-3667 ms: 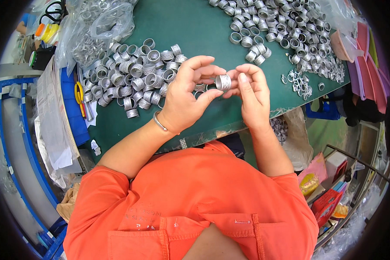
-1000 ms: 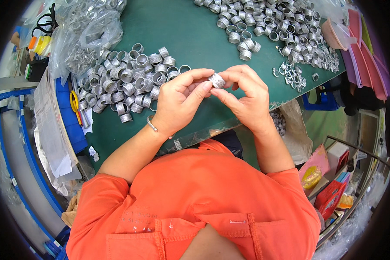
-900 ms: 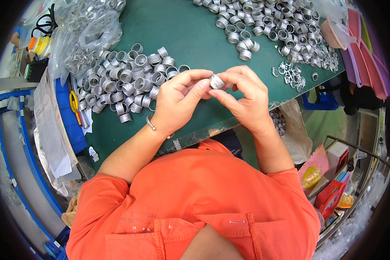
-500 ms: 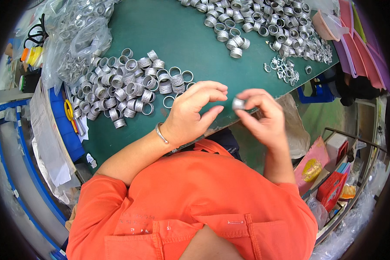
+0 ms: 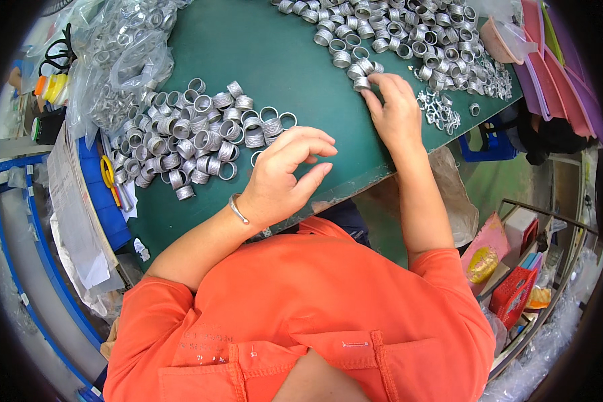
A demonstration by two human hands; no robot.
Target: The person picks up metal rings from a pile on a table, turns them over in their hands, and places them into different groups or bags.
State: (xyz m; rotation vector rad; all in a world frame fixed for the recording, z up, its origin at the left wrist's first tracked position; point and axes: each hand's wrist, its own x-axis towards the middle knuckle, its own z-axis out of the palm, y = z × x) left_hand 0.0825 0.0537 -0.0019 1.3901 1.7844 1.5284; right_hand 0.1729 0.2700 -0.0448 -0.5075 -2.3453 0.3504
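Observation:
My left hand (image 5: 285,171) hovers over the near edge of the green table (image 5: 275,67), palm turned right. Its thumb and curled fingers stand apart with nothing between them. Just left of it spreads a heap of short silver metal rings (image 5: 181,127), some upright, some on their sides. My right hand (image 5: 395,110) reaches farther out, thumb and fingertips closed at a metal ring (image 5: 361,84) on the near tip of the second ring heap (image 5: 388,33). The fingers partly cover their grip. Small silver parts (image 5: 439,112) lie right of that hand.
Clear plastic bags (image 5: 124,60) of metal parts sit at the far left, by black scissors (image 5: 60,53) and a blue tray (image 5: 104,194) holding yellow-handled tools. Pink and purple bins (image 5: 549,80) stand at the far right. A rack with a red basket (image 5: 514,295) is at my right side.
My right hand has moved away from me, from beside the left hand to the far ring heap; it was pinching a metal ring near the table edge. My left hand has shifted slightly left.

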